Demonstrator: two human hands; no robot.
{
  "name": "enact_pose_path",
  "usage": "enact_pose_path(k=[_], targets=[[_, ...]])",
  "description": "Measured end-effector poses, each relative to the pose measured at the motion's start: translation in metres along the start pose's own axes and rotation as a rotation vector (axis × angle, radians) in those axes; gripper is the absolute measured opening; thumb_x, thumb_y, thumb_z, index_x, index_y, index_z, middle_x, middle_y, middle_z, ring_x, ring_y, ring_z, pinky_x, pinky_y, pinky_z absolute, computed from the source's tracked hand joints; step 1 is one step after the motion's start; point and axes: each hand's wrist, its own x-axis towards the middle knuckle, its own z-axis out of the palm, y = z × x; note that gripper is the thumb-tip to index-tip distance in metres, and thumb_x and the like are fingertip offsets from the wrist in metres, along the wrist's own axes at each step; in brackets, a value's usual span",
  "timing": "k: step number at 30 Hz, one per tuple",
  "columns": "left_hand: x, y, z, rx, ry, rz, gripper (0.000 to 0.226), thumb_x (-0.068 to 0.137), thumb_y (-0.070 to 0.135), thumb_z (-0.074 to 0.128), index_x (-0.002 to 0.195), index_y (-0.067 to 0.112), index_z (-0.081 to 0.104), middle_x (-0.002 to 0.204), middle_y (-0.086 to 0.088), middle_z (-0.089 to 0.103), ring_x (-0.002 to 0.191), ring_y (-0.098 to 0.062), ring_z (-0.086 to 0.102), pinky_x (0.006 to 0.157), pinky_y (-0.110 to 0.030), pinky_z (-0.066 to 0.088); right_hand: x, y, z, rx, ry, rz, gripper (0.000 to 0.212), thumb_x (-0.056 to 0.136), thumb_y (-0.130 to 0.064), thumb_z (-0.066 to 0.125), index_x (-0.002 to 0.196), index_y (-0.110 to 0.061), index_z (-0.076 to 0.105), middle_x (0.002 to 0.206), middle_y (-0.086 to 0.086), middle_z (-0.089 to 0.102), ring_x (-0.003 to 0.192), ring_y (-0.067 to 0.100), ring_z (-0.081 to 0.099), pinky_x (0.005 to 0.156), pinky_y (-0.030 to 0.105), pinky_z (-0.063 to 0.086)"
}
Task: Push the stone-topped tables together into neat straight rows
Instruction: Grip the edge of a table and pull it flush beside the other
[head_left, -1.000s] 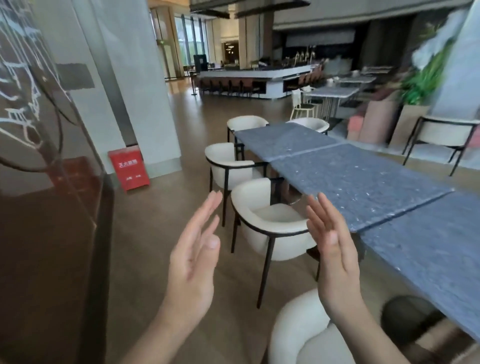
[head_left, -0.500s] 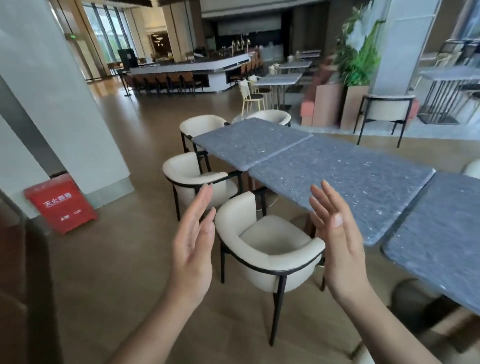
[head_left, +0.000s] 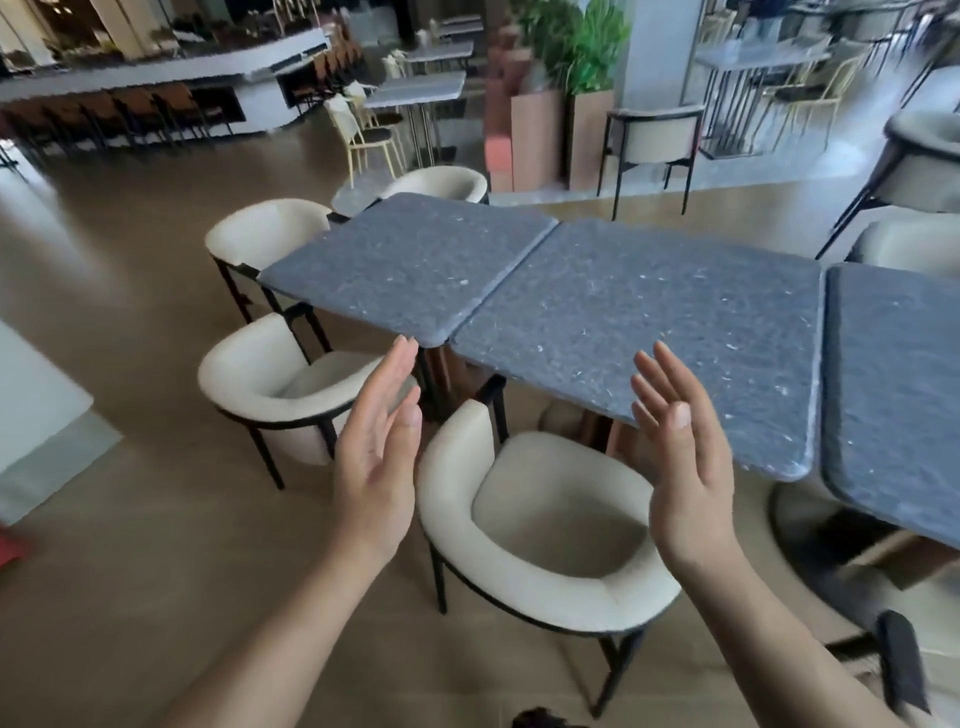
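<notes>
Left hand (head_left: 376, 457): raised, fingers straight and close together, palm turned inward, holding nothing; right hand (head_left: 680, 457): raised likewise, fingers straight and slightly spread, palm turned inward to face the left, holding nothing. The two palms stand well apart, with the cream chair (head_left: 519, 587) seen between and below them; neither hand plainly touches any object.

Middle table (head_left: 639, 332): ahead of the right hand, whose fingertips overlap its near edge in the view; contact there cannot be told; top is a grey-blue stone slab, squarish, speckled with pale flecks, matt and rough-looking, corners rounded. Left table (head_left: 415, 265): ahead of the left hand, its near corner just beyond that hand's fingertips; same stone, same shape; it meets the middle table along a straight seam. Right table (head_left: 898, 384): to the outer side of the right hand; same stone; a thin dark line separates it from the middle table, and whether the edges touch cannot be told.

The cream chair has a curved padded back and thin black legs; a second chair (head_left: 260, 379) of the same make stands to the outer side of the left hand; a third (head_left: 265, 234) stands beyond it, beside the left table. The floor (head_left: 156, 519) is smooth and brown, with a wood-like finish.
</notes>
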Motion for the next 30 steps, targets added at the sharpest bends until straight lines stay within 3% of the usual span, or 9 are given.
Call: enact_pose_path(k=[6, 11, 18, 23, 26, 28, 30], targets=[[0.101, -0.112, -0.015, -0.04, -0.143, -0.074, 0.046, 0.103, 0.037, 0.048, 0.149, 0.037, 0.047, 0.162, 0.001, 0.05, 0.156, -0.014, 0.046, 0.128, -0.044, 0.039, 0.074, 0.079, 0.064, -0.024, 0.132, 0.064, 0.074, 0.094, -0.084, 0.047, 0.149, -0.035, 0.049, 0.16, 0.002, 0.055, 0.151, 0.022, 0.052, 0.126, 0.057, 0.038], [0.18, -0.208, -0.008, -0.062, -0.229, -0.175, 0.047, 0.102, 0.039, 0.052, 0.149, 0.038, 0.049, 0.163, 0.007, 0.05, 0.156, -0.009, 0.045, 0.127, -0.035, 0.039, 0.147, 0.157, 0.109, -0.033, 0.215, 0.172, 0.051, 0.098, -0.059, 0.041, 0.144, -0.038, 0.049, 0.159, 0.006, 0.054, 0.15, 0.023, 0.052, 0.126, 0.056, 0.038], [0.25, -0.326, 0.003, -0.093, -0.304, -0.402, 0.052, 0.096, 0.043, 0.058, 0.146, 0.036, 0.049, 0.16, 0.005, 0.052, 0.152, -0.007, 0.048, 0.122, -0.025, 0.042, 0.216, 0.253, 0.149, -0.041, 0.351, 0.387, 0.061, 0.091, -0.069, 0.043, 0.143, -0.039, 0.051, 0.159, 0.001, 0.055, 0.15, 0.018, 0.051, 0.128, 0.05, 0.037], [0.271, -0.431, 0.014, -0.051, -0.36, -0.594, 0.059, 0.101, 0.023, 0.061, 0.156, 0.015, 0.044, 0.158, -0.005, 0.053, 0.148, -0.009, 0.053, 0.113, -0.012, 0.044, 0.239, 0.341, 0.162, -0.086, 0.493, 0.589, 0.064, 0.084, -0.075, 0.047, 0.135, -0.038, 0.059, 0.154, 0.005, 0.061, 0.147, 0.023, 0.054, 0.128, 0.05, 0.037], [0.282, -0.509, 0.015, 0.004, -0.299, -0.763, 0.053, 0.106, 0.012, 0.065, 0.155, 0.014, 0.045, 0.154, -0.014, 0.056, 0.135, -0.012, 0.061, 0.101, -0.008, 0.051, 0.244, 0.406, 0.168, -0.075, 0.622, 0.774, 0.059, 0.098, -0.072, 0.053, 0.113, -0.018, 0.072, 0.142, 0.027, 0.064, 0.138, 0.039, 0.06, 0.12, 0.054, 0.044], [0.29, -0.554, 0.014, 0.003, -0.185, -0.937, 0.058, 0.104, 0.02, 0.069, 0.155, 0.019, 0.041, 0.155, -0.016, 0.055, 0.123, -0.004, 0.063, 0.101, -0.015, 0.053, 0.248, 0.444, 0.171, 0.008, 0.786, 0.915, 0.045, 0.105, -0.062, 0.053, 0.103, -0.019, 0.066, 0.147, 0.03, 0.058, 0.136, 0.042, 0.061, 0.116, 0.055, 0.047], [0.301, -0.588, 0.017, -0.054, -0.094, -1.154, 0.08, 0.1, 0.031, 0.074, 0.163, 0.021, 0.026, 0.16, -0.014, 0.05, 0.121, -0.009, 0.063, 0.114, -0.032, 0.049, 0.256, 0.478, 0.168, 0.087, 0.963, 1.044, 0.045, 0.105, -0.061, 0.055, 0.116, -0.017, 0.059, 0.154, 0.029, 0.051, 0.142, 0.048, 0.055, 0.117, 0.06, 0.046]])
